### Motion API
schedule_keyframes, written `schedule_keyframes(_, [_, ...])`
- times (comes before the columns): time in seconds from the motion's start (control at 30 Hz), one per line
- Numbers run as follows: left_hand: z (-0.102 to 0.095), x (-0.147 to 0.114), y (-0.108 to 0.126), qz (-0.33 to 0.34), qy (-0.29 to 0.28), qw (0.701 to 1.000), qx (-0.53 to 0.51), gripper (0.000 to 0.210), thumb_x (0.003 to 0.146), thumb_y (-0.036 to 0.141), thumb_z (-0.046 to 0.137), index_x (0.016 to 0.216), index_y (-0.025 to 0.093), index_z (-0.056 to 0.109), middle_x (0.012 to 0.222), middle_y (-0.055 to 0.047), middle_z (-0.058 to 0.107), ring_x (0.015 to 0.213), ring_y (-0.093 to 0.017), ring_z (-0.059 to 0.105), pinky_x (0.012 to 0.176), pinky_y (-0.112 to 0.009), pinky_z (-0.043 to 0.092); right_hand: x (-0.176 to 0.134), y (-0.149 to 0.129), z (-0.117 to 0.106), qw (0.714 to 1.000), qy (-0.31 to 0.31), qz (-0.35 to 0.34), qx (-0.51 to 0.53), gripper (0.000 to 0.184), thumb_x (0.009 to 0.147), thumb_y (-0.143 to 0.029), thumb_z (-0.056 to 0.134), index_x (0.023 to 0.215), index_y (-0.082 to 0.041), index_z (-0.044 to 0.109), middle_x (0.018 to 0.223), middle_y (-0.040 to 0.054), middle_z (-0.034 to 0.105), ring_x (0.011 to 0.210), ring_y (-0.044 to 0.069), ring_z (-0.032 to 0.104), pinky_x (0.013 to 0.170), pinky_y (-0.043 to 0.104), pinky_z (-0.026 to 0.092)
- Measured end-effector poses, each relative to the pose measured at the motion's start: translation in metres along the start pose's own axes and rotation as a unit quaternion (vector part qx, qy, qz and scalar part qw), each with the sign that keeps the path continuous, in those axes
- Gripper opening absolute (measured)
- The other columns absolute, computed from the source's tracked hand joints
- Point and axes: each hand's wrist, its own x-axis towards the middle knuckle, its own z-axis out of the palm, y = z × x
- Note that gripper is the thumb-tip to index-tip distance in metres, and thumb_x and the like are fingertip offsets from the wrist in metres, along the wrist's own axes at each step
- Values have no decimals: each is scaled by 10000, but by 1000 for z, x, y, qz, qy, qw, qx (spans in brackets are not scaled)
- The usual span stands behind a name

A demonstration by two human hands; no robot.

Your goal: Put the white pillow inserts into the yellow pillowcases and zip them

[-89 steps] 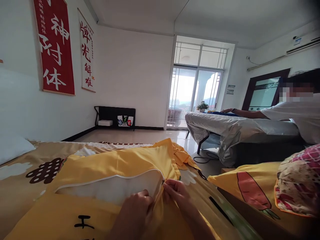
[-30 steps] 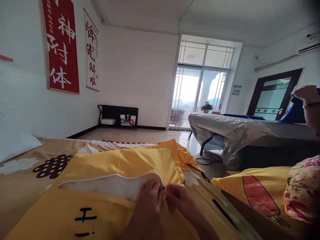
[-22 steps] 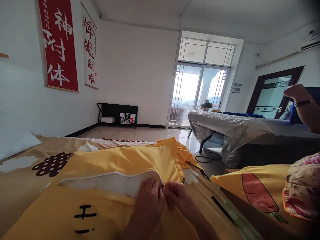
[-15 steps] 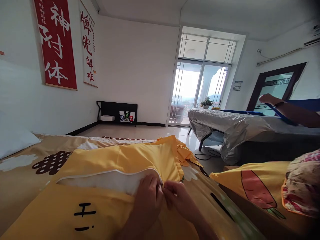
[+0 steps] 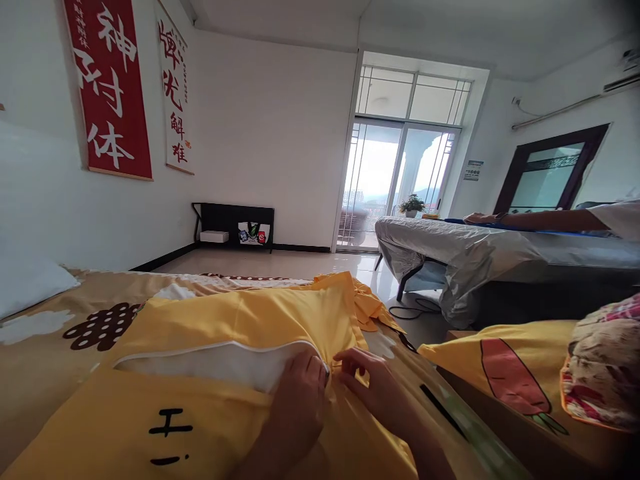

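Observation:
A yellow pillowcase with black "Hi" lettering lies on the patterned bedding. Its white-edged zipper opening gapes, showing a white pillow inside. My left hand is closed on the pillowcase at the right end of that opening, fingertips curled by the zipper's end. Just right of it, my right hand has its thumb and fingers apart, close over the gathered yellow fabric. Whether its fingertips touch the cloth I cannot tell. The zipper's pull is hidden by the left fingers.
At right lie a yellow pillow with a carrot print and a floral bundle. Beyond, a plastic-covered table holds blue cloth, with another person's arm over it. A low black shelf stands by the wall.
My right hand has loosened its pinch at the zipper's end and moved slightly up and right. My left hand stays nearly in place. The other person's arm has lowered onto the table.

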Motion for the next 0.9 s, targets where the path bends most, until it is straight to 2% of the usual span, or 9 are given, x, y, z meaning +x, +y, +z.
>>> schedule_keyframes(0.1, [1, 0, 0, -8, 3, 1000, -8, 248, 902, 77, 310, 811, 174, 518, 874, -60, 557, 842, -194, 500, 770, -339, 385, 1, 3, -1, 998, -15, -49, -39, 148, 810, -261, 641, 934, -250, 720, 869, 29, 674, 776, 174, 602, 736, 285, 428])
schedule_keyframes(0.3, [3, -1, 0, -36, 19, 999, -25, 261, 947, 156, 295, 790, 178, 502, 852, -58, 557, 821, -190, 514, 750, -326, 387, 3, 13, 19, 975, -2, -149, -164, 214, 895, -227, 521, 871, -237, 734, 782, 52, 668, 726, 186, 571, 670, 299, 384])
schedule_keyframes(0.4, [3, -1, 1, -42, 31, 998, -24, 269, 950, 172, 299, 769, 182, 498, 830, -59, 561, 801, -190, 523, 738, -320, 389, 3, 15, 20, 964, 9, -179, -198, 253, 916, -222, 483, 823, -222, 718, 764, 57, 661, 707, 177, 549, 663, 295, 374])
schedule_keyframes(0.67, [-5, 1, 2, -84, 41, 995, 19, 297, 943, 180, 276, 784, 174, 528, 837, -76, 567, 819, -217, 528, 737, -340, 392, 0, 14, -2, 955, 31, -201, -217, 267, 936, -225, 483, 740, -201, 663, 712, 27, 635, 657, 145, 526, 672, 284, 363])
schedule_keyframes(0.9, [-39, 1, 6, -160, -30, 986, 35, 316, 957, 203, 263, 822, 182, 547, 885, -69, 579, 827, -209, 551, 744, -327, 396, -5, 21, -11, 960, 29, -193, -199, 227, 928, -256, 523, 754, -201, 659, 706, 0, 634, 615, 118, 543, 709, 290, 385])
